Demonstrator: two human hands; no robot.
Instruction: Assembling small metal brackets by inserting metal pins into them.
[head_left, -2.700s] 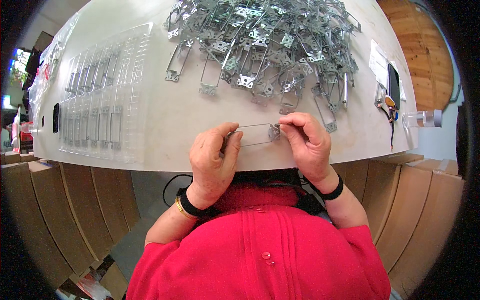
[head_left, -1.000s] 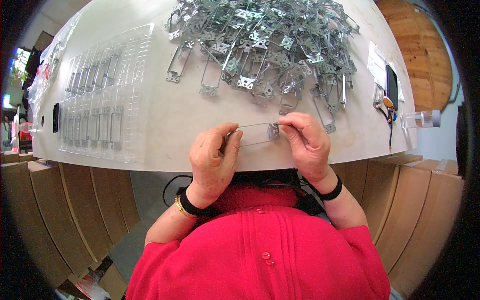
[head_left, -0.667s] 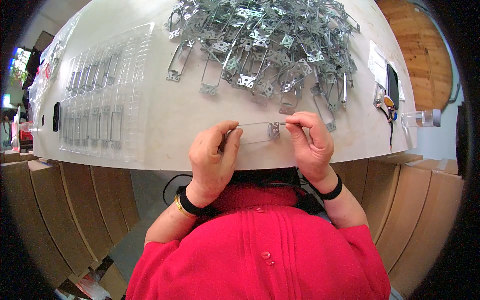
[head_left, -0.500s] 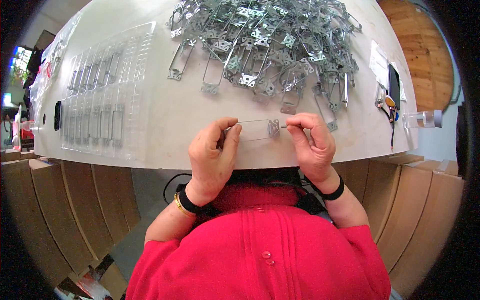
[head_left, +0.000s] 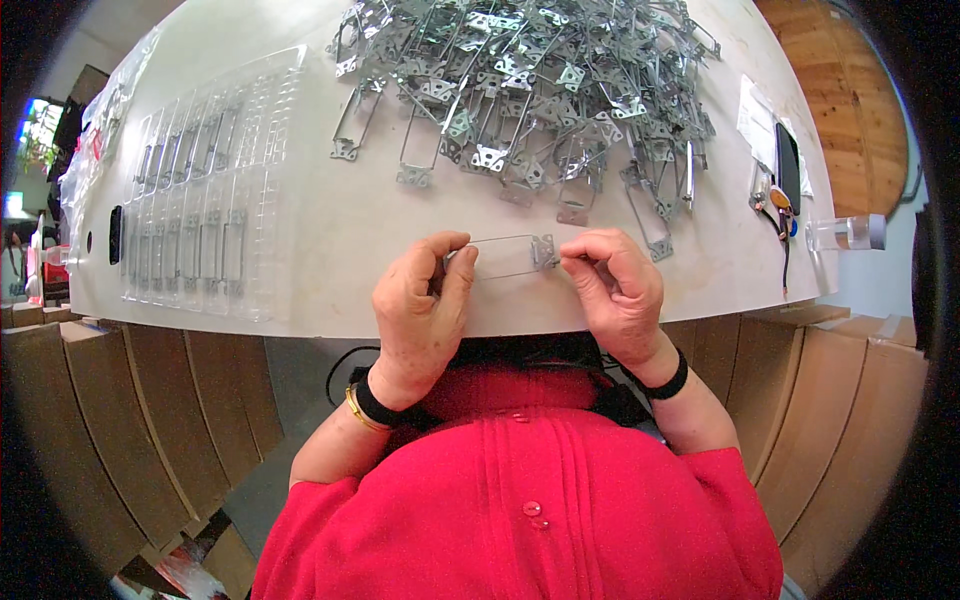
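Observation:
My left hand is closed, thumb and forefinger pinching the left end of a metal wire bracket above the table's near edge. Two thin wires run from that grip to a perforated plate at the bracket's right end. My right hand is also closed, its fingertips right beside this plate. Half a second ago a thin metal pin stuck out of those fingertips; now the fingers and plate mostly hide it. Whether the pin has entered a hole cannot be made out.
A large heap of similar brackets lies beyond my hands. Clear plastic trays with brackets in slots lie at left. At right are a phone, small tools and a clear jar. Cardboard boxes stand below the table.
My right hand has moved slightly left, up to the bracket's plate, and the gap where the pin showed has closed. The left hand and bracket have shifted a little left.

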